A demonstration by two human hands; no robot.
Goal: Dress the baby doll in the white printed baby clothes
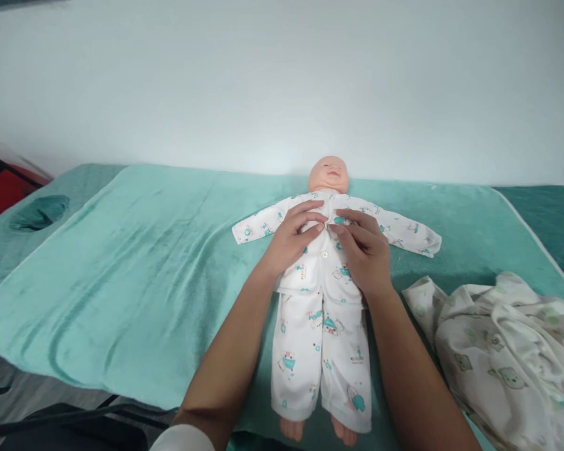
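Note:
A baby doll [329,174] lies on its back, feet toward me, in a white printed baby shirt [305,275] and matching trousers [298,351]. Over the chest, my left hand [298,235] pinches the shirt's front edge, thumb and fingertips close together. From the other side my right hand [364,247] is closed with thumb and forefinger at a small button on the same edge. A lower button [324,255] shows just beneath my fingers. Exactly how the button sits in the cloth is hidden by the fingertips.
A green plush sheet [136,275] covers the bed, with a face hole [40,213] at its left end. Crumpled printed cloth [502,351] lies at the right. Something red and black [4,181] stands at the far left. A white wall [263,88] rises behind.

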